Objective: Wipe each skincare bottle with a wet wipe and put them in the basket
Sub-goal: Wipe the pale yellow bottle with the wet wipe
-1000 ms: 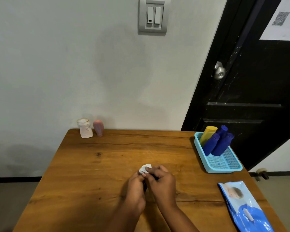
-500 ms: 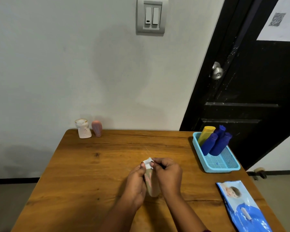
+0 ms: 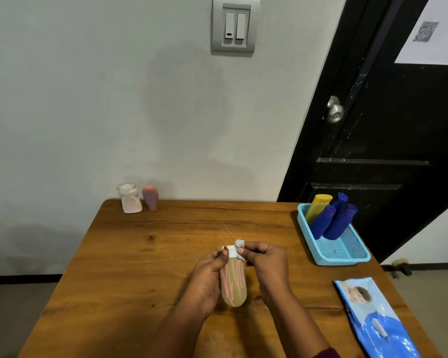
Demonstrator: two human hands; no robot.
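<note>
My left hand (image 3: 207, 277) grips a beige bottle (image 3: 233, 285) with pink lettering and a white cap, held over the middle of the wooden table (image 3: 140, 267). My right hand (image 3: 267, 264) pinches a small white wet wipe (image 3: 239, 244) against the bottle's cap end. A blue basket (image 3: 347, 258) at the right holds a yellow tube (image 3: 317, 206) and three dark blue bottles (image 3: 331, 223). A white bottle (image 3: 130, 198) and a pink bottle (image 3: 150, 197) stand at the table's far left edge by the wall.
A blue pack of wet wipes (image 3: 375, 321) lies at the table's near right corner. A black door (image 3: 398, 125) with a metal knob stands behind the basket. A light switch (image 3: 233, 25) is on the grey wall.
Both hands have lifted and tipped the beige bottle so its body now shows between them. The wipe has stayed at the cap end. The view shifted slightly.
</note>
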